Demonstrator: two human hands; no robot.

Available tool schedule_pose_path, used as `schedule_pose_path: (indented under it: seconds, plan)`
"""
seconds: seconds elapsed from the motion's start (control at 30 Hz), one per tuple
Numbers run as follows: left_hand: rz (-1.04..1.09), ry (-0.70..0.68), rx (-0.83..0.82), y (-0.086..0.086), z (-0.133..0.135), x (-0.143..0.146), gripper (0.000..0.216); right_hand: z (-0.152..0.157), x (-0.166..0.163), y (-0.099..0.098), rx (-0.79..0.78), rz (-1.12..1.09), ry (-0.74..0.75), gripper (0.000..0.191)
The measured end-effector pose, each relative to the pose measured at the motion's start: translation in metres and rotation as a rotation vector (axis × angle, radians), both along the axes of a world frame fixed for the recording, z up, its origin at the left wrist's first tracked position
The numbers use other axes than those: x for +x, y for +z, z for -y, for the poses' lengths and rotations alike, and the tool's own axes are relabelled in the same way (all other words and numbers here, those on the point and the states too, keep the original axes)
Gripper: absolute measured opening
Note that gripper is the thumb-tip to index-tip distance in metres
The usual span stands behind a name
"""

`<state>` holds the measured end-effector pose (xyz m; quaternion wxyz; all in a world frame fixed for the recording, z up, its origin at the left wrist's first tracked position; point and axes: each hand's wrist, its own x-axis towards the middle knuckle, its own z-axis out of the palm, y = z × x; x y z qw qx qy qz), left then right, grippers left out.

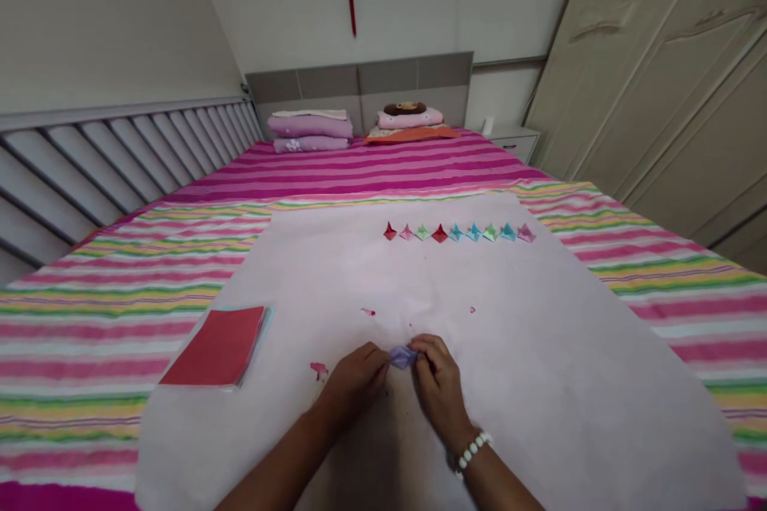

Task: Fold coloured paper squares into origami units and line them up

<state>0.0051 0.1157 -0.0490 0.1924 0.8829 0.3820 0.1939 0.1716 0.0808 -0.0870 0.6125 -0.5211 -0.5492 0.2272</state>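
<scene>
While resting on the white sheet (539, 351), left hand (353, 379) and right hand (440, 383) pinch the purple paper (403, 357) between their fingertips

Single head-worn view, looking forward and down along the bed (371, 168), hands (399, 383) close below, headboard far

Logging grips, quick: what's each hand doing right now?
Left hand: closed, pinching the purple folded paper.
Right hand: closed, pinching the same paper.
</scene>
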Motion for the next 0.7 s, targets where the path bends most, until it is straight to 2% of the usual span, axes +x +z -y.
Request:
schedule_pose_path:
  seconds: [0.1, 0.2, 0.23, 0.3, 0.4, 0.53, 0.7]
  plan:
    - [-0.021, 0.006, -0.016, 0.011, -0.005, -0.001, 0.021, 0.001, 0.001, -0.004, 0.020, 0.026, -0.033, 0.022]
    - [0.013, 0.079, -0.015, 0.030, -0.022, -0.001, 0.020, 0.003, 0.000, -0.010, 0.012, -0.017, -0.053, 0.038]
    - [0.052, 0.101, -0.016, 0.037, -0.032, -0.001, 0.018, 0.003, -0.001, -0.011, 0.015, -0.038, -0.055, 0.039]
    - [0.171, 0.230, -0.020, 0.052, -0.059, 0.000, 0.015, 0.003, -0.003, -0.014, 0.027, -0.058, -0.060, 0.036]
    - [0.210, 0.361, 0.007, 0.064, -0.110, 0.005, 0.015, 0.002, -0.005, -0.013, 0.057, -0.044, -0.073, 0.028]
    - [0.224, 0.500, -0.023, 0.061, -0.173, 0.019, 0.014, 0.002, -0.006, -0.009, 0.080, -0.031, -0.095, 0.022]
    - [0.203, 0.616, -0.090, 0.047, -0.216, 0.040, 0.018, -0.001, -0.014, -0.015, 0.115, -0.104, -0.158, 0.017]
